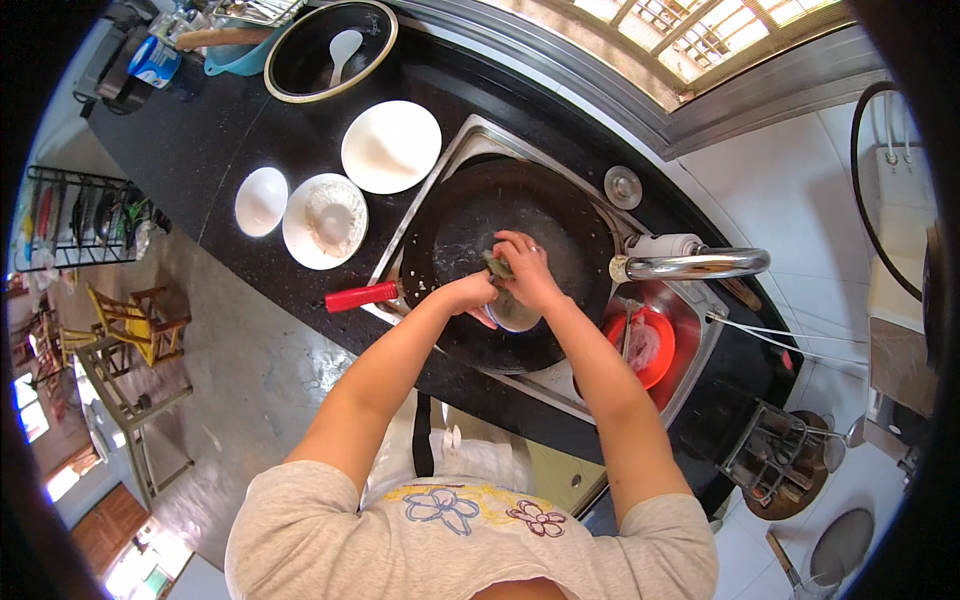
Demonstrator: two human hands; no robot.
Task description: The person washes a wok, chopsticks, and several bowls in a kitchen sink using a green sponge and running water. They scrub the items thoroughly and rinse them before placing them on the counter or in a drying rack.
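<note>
A large dark wok (470,215) with a red handle (362,297) rests over the metal sink, with cloudy water in it. Over the wok, my left hand (470,295) grips the rim of a small pale bowl (516,316). Fingers curled, my right hand (530,275) presses a greenish scrubbing pad or cloth (497,266) at the bowl's upper edge. My hands and the pad hide part of the bowl.
Left of the sink stand a large white bowl (390,146), a bowl with whitish residue (318,222) and a smaller white bowl (262,202). Farther back sits a black basin (290,62) holding a white spoon (345,50). A faucet (700,263) and red basin (655,350) are at right.
</note>
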